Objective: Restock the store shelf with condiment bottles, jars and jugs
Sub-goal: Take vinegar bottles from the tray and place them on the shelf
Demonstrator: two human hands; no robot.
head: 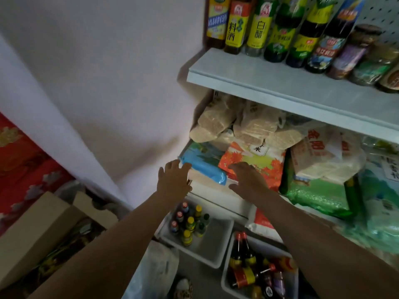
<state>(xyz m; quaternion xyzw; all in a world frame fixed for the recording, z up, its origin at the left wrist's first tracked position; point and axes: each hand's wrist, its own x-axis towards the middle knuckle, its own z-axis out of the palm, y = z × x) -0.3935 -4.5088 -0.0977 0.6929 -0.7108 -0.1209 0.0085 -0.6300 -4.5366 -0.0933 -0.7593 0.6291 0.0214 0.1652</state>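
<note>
A row of condiment bottles [257, 26] and jars [354, 52] stands along the upper shelf [280, 83]. Below on the floor, a white bin [218, 244] holds several small bottles [190, 223] with yellow, red and green caps. A second white bin [226, 283] to its right holds dark sauce bottles [244, 255]. My left hand [173, 180] is stretched out with fingers spread, empty, beside a blue bag [205, 165] on the lower shelf. My right hand [248, 180] reaches forward, fingers relaxed, over an orange rice bag [259, 158]. Neither hand holds anything.
The lower shelf is packed with rice bags, a green one [317, 197] and beige vacuum packs [218, 121] among them. An open cardboard box [43, 229] sits at lower left by a red cloth [23, 169]. A white plastic bag [155, 272] lies between my arms. A white wall [108, 83] rises at left.
</note>
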